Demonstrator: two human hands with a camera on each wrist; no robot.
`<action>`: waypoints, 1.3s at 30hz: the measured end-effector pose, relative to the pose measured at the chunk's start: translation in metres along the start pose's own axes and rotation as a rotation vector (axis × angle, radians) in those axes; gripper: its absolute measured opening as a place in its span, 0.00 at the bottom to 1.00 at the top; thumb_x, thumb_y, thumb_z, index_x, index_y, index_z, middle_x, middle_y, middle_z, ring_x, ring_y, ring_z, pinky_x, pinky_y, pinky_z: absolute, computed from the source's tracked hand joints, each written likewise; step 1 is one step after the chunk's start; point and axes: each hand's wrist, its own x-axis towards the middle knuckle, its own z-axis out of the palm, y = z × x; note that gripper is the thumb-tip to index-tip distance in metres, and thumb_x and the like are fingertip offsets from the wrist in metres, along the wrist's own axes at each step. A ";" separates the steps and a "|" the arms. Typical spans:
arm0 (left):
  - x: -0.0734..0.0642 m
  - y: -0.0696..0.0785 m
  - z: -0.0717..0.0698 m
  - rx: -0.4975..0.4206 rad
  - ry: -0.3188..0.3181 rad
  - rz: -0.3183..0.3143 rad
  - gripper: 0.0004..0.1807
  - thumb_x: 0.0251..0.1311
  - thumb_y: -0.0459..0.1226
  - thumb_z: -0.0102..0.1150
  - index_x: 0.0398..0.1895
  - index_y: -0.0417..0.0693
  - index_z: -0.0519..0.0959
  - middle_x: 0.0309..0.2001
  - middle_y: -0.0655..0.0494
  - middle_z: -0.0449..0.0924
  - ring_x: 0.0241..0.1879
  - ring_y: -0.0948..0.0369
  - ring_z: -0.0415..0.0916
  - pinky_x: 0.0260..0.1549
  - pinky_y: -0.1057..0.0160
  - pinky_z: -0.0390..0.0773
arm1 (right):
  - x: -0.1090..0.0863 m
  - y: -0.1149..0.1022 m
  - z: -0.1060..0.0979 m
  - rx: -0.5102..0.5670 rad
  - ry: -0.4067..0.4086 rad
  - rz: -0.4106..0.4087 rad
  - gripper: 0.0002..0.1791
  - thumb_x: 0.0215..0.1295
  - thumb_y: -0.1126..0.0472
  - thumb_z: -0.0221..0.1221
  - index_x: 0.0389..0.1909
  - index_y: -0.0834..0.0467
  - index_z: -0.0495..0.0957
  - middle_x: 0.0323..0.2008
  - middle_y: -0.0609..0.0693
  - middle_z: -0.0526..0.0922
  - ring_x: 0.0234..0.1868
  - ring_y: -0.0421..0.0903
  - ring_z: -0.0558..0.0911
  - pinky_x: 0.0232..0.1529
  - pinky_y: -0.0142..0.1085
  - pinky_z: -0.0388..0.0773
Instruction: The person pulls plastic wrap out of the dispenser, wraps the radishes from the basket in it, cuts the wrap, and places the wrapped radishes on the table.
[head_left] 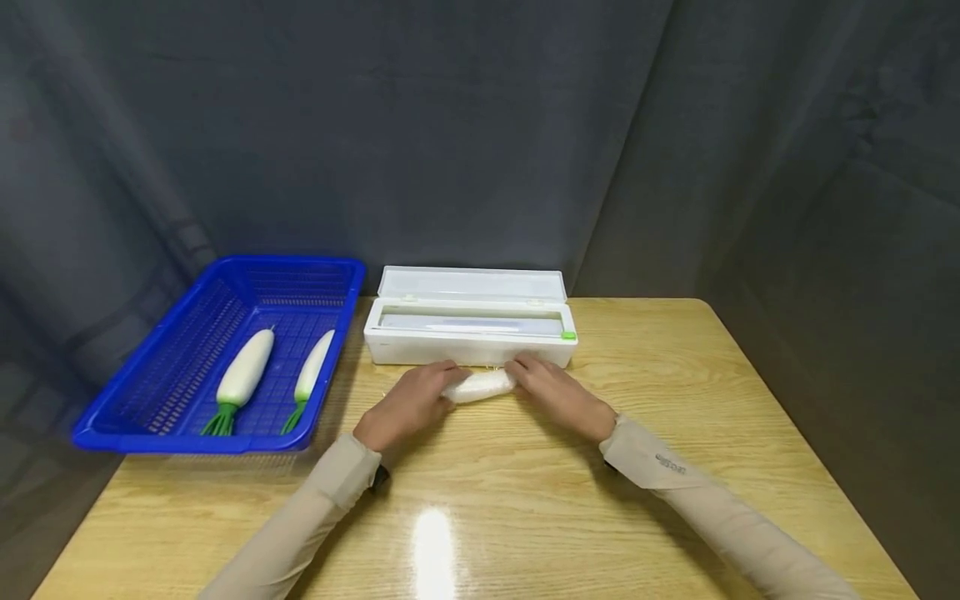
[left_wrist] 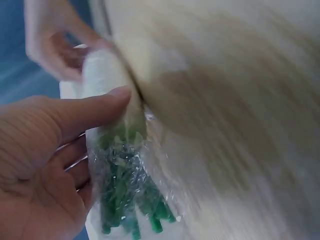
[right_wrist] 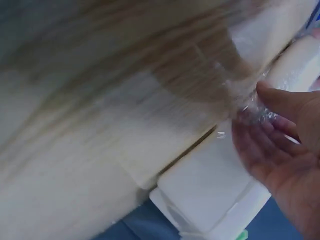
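Observation:
A white radish (head_left: 480,387) in clear plastic wrap lies across between both hands, just in front of a white cling film box. My left hand (head_left: 411,400) grips its leafy end, the thumb laid over the white body in the left wrist view. Crinkled film (left_wrist: 120,165) covers the green stalks there. At the opposite end my right hand (head_left: 558,396) pinches the gathered film (right_wrist: 257,110) between thumb and fingers. The film box (head_left: 472,346) stands behind the hands with its lid (head_left: 472,283) raised.
To the left stands a blue plastic basket (head_left: 176,443) holding two more white radishes with green stalks, a whole one (head_left: 246,368) and one (head_left: 313,367) partly behind the basket wall. A small green piece (head_left: 568,335) sits at the box's right end. Dark curtains (head_left: 465,133) enclose the wooden table (head_left: 660,367).

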 end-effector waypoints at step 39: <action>-0.003 0.000 0.000 0.060 0.063 -0.052 0.30 0.54 0.20 0.71 0.63 0.44 0.82 0.57 0.48 0.86 0.56 0.49 0.84 0.54 0.52 0.84 | -0.001 -0.002 0.000 0.046 -0.036 0.017 0.08 0.71 0.74 0.61 0.33 0.60 0.78 0.29 0.47 0.78 0.32 0.38 0.71 0.34 0.31 0.74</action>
